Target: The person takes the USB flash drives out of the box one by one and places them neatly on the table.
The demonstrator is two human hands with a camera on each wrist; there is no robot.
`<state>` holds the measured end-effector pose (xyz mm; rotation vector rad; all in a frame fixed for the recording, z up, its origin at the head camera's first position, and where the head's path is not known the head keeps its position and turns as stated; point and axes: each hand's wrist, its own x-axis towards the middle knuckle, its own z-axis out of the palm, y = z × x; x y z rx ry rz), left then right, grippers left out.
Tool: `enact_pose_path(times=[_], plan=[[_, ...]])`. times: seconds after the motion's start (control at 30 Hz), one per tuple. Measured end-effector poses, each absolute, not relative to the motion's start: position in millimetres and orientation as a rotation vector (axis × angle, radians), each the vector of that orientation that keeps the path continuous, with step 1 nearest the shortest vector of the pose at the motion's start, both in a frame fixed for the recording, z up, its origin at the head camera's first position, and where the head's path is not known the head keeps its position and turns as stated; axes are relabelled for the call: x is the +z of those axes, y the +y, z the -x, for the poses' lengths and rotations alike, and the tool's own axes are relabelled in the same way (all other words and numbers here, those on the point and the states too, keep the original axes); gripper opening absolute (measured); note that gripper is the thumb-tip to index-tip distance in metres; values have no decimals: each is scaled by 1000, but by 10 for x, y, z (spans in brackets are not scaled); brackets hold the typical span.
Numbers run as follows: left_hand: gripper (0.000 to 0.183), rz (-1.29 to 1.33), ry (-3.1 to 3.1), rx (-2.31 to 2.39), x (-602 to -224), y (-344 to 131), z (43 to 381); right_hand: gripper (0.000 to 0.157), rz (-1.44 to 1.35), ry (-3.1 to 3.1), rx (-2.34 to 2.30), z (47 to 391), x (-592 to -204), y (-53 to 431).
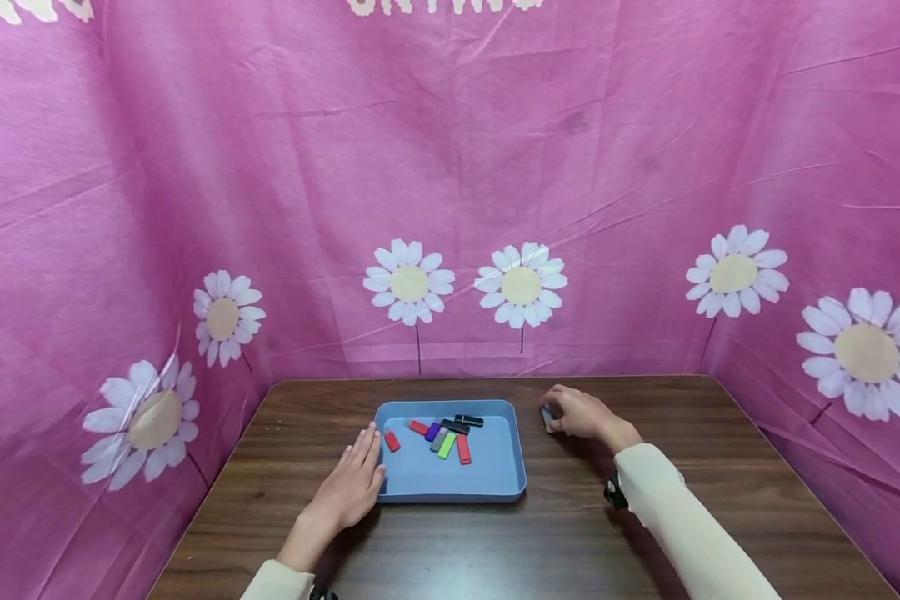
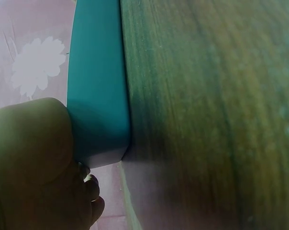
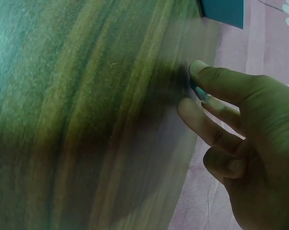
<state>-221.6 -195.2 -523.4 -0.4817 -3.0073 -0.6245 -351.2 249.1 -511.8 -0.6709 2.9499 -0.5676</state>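
Observation:
A blue tray (image 1: 487, 482) holds several small USB flash drives in red, purple, grey, green and black. My left hand (image 1: 347, 483) rests against the tray's left side with its fingers straight; the left wrist view shows the palm beside the tray wall (image 2: 96, 76). To the right of the tray, my right hand (image 1: 581, 412) pinches a small bluish-grey flash drive (image 1: 547, 416) between thumb and fingers, at the tabletop. In the right wrist view only a sliver of this flash drive (image 3: 199, 91) shows, the fingers covering the rest.
The tray stands on a dark brown wooden table (image 1: 450, 550). Pink cloth (image 1: 457, 183) printed with white daisies hangs behind the table and on both sides. A red flash drive (image 1: 392, 441) lies apart from the others, near the tray's left wall.

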Motion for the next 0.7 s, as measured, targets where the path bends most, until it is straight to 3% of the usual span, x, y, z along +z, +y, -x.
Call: enact_pose_path(times=[0.7], plan=[[60, 442, -3051, -594, -5218, -1928, 2197, 43, 681, 2946, -547, 3479, -5152, 2479]])
